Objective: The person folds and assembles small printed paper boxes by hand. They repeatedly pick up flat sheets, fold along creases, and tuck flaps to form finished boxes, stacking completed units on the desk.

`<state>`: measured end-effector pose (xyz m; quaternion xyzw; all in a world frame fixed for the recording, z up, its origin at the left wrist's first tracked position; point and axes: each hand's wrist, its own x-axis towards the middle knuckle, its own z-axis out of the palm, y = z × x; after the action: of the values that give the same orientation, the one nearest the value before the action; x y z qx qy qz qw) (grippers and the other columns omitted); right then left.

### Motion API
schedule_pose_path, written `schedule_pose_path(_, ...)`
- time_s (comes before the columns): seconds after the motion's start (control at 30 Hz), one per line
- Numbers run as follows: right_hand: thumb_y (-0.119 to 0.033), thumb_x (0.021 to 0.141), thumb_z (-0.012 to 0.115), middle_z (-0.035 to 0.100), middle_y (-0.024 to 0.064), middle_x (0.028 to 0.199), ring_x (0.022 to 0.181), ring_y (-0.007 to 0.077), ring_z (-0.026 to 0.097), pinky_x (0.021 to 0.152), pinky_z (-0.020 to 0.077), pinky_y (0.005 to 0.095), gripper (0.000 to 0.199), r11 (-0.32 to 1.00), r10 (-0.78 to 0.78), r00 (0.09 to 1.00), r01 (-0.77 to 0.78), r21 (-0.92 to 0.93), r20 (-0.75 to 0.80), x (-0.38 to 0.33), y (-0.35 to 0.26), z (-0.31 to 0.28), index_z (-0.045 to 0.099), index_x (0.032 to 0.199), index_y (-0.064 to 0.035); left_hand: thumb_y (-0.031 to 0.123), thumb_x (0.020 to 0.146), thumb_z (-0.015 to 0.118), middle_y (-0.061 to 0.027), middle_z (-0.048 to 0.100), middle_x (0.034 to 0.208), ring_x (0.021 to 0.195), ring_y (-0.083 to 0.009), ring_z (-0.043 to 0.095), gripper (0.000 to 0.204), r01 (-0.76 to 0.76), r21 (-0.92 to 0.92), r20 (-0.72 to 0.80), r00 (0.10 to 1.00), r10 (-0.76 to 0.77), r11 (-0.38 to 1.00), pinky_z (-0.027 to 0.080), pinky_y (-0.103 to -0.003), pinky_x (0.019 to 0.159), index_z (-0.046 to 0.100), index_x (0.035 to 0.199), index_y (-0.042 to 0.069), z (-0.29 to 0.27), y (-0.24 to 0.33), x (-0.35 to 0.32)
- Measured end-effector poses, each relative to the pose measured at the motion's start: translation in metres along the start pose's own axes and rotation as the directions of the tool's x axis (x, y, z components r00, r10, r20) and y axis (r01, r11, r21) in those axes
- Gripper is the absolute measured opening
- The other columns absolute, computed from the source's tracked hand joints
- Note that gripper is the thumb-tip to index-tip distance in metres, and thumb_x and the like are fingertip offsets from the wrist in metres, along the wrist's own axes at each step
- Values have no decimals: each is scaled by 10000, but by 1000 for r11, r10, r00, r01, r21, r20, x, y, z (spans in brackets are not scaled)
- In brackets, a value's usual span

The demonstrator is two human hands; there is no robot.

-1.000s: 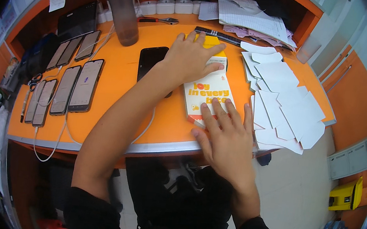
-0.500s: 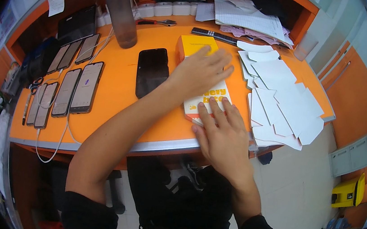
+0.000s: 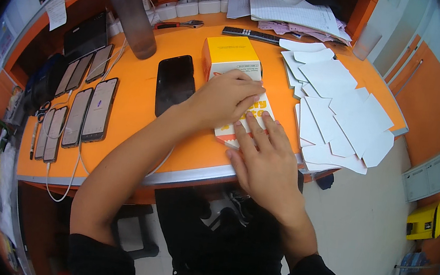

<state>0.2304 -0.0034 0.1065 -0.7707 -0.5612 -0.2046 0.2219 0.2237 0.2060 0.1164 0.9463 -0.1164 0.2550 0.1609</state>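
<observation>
Carton [image 3: 234, 52] | under left grip [image 3: 227, 99], cannot tell how closed | right grip [image 3: 270, 162] wide across carton's near end

Fingers [image 3: 256, 133] on printed carton [image 3: 234, 55], black phone [image 3: 176, 81], orange desk [image 3: 134, 107]

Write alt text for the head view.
A person's bare left hand and right hand lie over a yellow-and-white cardboard carton on an orange desk. A black rectangular smartphone lies left of it; stacked white paperboard cutouts lie to its right.

A blue-capped grey bottle [image 3: 133, 19] stands near red-handled pliers [image 3: 194, 24] – several phones [image 3: 99, 109] lie to its left.
</observation>
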Motion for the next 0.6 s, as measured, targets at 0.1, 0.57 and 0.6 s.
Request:
schedule_pose_path(0.1, -295, 946, 689, 610, 226, 1343, 1299, 456, 522, 1104, 419, 528, 453, 1000, -5, 1000, 5, 27, -27, -2, -1, 2, 648, 1302, -18, 134, 970, 612, -163, 719, 1207, 1146, -323, 656, 257, 49, -111, -20, 998, -51, 993, 503, -417, 1017, 725, 1162, 6, 1, -1, -9)
schedule_pose_path(0.57, 2, 862, 736, 668, 207, 981, 921, 335, 692, 856, 566, 394, 160, 837, 289, 929, -128, 532, -230, -17, 12, 2, 576, 854, 11, 557, 1061, 330, -232, 315, 1628, 1540, -389, 225, 630, 23, 87, 288, 957, -47, 996, 155, -494, 1255, 505, 1503, 144, -7, 29, -13)
schedule_pose_path(0.6, 23, 847, 728, 631, 178, 903, 829, 318, 645, 789, 553, 379, 148, 869, 264, 915, -89, 486, -305, -16, 11, 2, 581, 854, 11, 558, 1064, 323, -222, 290, 1645, 1549, -387, 201, 627, 2, 113, 306, 951, -37, 994, 144, -503, 1258, 502, 1507, 153, -10, 30, -12)
